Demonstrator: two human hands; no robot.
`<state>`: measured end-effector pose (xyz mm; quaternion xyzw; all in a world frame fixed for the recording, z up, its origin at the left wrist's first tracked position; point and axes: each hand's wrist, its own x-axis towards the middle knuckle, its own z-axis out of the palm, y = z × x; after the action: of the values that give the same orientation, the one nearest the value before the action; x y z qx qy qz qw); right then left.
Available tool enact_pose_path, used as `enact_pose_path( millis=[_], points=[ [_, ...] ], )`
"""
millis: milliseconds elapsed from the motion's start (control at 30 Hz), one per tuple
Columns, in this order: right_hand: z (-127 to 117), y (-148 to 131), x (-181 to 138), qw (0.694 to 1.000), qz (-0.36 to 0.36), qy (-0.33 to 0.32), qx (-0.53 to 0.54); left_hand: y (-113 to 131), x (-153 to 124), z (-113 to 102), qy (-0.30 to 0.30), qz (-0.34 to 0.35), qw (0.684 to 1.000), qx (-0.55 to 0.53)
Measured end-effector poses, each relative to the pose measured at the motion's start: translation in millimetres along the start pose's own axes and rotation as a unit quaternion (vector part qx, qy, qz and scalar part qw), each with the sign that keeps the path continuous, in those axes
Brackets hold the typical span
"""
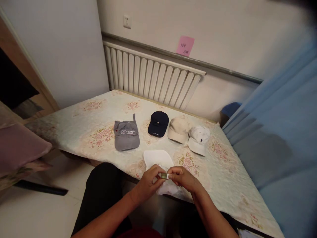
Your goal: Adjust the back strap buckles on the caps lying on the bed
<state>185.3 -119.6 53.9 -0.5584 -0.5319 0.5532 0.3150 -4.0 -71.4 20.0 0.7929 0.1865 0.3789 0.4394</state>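
Note:
A white cap (156,158) lies at the near edge of the floral-covered table (81,129), brim pointing away from me. My left hand (148,182) and my right hand (182,178) meet over its back. Both pinch the cap's rear strap, where a small metal buckle (164,176) shows between the fingertips. Part of the white cap hangs under my hands and is hidden.
Beyond lie a grey cap (126,135), a navy cap (158,123), a beige cap (177,129) and another white cap (198,140). A radiator (151,77) stands behind the table. A blue curtain (279,138) hangs at the right, and a pink cushion (19,145) sits at the left.

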Motion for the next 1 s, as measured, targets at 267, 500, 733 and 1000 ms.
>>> enact_pose_path(
  millis=[267,500,733,1000],
  points=[
    [4,0,1,1.000,0.004,-0.006,0.004,-4,-1,4,0.007,0.002,1.000,-0.008],
    [9,1,2,1.000,0.005,-0.007,0.015,-6,-2,7,0.021,0.004,1.000,0.014],
    [8,2,4,0.999,-0.036,0.020,0.006,-7,-2,7,0.033,-0.012,0.999,0.021],
    [18,-6,4,0.996,-0.030,0.038,0.071,-6,-2,7,0.034,-0.006,0.999,0.023]
  ],
)
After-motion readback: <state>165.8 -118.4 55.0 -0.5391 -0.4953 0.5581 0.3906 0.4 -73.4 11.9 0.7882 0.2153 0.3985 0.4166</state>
